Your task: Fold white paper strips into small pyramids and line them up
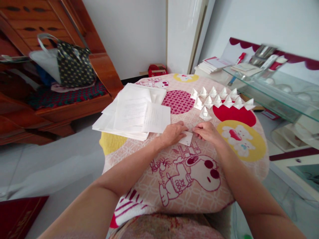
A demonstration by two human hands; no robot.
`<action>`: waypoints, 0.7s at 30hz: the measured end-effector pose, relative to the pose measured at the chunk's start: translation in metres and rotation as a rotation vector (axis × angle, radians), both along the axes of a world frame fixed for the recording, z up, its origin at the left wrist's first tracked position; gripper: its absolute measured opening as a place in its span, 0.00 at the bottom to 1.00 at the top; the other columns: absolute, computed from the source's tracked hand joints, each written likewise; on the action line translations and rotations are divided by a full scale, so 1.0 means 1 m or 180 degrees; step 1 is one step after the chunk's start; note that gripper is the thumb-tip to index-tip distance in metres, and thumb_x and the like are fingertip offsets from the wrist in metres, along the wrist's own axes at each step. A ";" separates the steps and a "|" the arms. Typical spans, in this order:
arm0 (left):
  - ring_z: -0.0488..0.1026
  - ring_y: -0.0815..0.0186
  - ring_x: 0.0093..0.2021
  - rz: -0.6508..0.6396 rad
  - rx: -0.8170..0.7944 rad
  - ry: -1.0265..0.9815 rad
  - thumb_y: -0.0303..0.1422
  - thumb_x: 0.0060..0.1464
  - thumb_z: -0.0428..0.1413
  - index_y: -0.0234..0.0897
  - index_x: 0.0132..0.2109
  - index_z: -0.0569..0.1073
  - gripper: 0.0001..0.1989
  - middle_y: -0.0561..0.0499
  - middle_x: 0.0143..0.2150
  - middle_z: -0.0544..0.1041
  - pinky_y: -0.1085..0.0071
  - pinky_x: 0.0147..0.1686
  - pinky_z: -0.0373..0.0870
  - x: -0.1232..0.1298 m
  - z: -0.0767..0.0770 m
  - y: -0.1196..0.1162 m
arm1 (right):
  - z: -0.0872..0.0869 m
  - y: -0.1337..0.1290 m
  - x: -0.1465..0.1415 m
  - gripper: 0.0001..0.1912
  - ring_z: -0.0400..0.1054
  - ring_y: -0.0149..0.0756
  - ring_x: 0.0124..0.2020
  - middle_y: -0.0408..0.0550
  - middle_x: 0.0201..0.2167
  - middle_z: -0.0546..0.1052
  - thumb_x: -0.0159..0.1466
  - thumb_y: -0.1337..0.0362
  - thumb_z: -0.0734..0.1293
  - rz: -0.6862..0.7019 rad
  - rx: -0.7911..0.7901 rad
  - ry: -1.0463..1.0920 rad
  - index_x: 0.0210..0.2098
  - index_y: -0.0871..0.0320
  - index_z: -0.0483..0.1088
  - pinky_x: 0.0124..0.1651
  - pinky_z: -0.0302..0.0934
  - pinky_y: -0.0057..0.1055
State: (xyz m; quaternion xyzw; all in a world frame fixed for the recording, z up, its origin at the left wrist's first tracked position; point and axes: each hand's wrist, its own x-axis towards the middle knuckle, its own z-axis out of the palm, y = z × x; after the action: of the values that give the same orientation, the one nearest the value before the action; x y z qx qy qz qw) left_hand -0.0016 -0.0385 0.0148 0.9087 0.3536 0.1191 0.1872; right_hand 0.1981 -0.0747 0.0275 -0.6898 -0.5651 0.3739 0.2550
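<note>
A small folded piece of white paper (186, 138) lies low over the table between my two hands. My left hand (174, 132) is closed on its left side, thumb and fingers at the upper edge. At the upper right corner, my right hand (206, 131) pinches the paper with bent fingers; the fingertips are partly hidden. Just beyond the hands stands a folded paper boat (205, 114). Behind it, several more paper boats (217, 100) are lined up in two rows. To the left is a spread stack of white paper sheets (132, 113), some with faint print.
A patterned cloth (191, 179) covers the round table. On the right stands a glass shelf (281, 89) holding papers and metal containers (265, 51). A wooden bench (99, 73) with a dotted bag (73, 63) is at the left. A white column (183, 36) rises behind.
</note>
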 end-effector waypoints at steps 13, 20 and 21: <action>0.73 0.73 0.20 0.0931 -0.2413 -0.2692 0.27 0.60 0.59 0.33 0.36 0.71 0.04 0.55 0.25 0.74 0.77 0.23 0.72 -0.010 0.003 0.007 | -0.008 -0.001 -0.012 0.15 0.67 0.33 0.24 0.44 0.21 0.75 0.53 0.53 0.73 0.0034 0.0783 0.0944 0.25 0.60 0.75 0.28 0.58 0.29; 0.75 0.72 0.19 0.0759 -0.2612 -0.2740 0.26 0.58 0.61 0.32 0.37 0.71 0.05 0.54 0.24 0.75 0.79 0.20 0.71 -0.007 0.001 0.003 | -0.008 -0.003 -0.019 0.13 0.62 0.32 0.24 0.43 0.22 0.74 0.50 0.55 0.74 -0.0232 0.0976 0.1528 0.25 0.60 0.75 0.28 0.55 0.29; 0.74 0.72 0.19 0.0724 -0.2607 -0.2717 0.26 0.57 0.61 0.32 0.37 0.71 0.05 0.55 0.24 0.75 0.79 0.19 0.71 -0.007 0.001 0.003 | -0.008 -0.004 -0.020 0.13 0.62 0.32 0.24 0.43 0.22 0.74 0.50 0.55 0.74 -0.0244 0.0969 0.1575 0.26 0.60 0.76 0.28 0.56 0.29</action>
State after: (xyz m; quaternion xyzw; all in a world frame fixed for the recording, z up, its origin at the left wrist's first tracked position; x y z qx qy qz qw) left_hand -0.0088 -0.0358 0.0159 0.5910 0.3593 0.3468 0.6335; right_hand 0.1781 -0.0784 0.0196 -0.5523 -0.5089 0.4318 0.4996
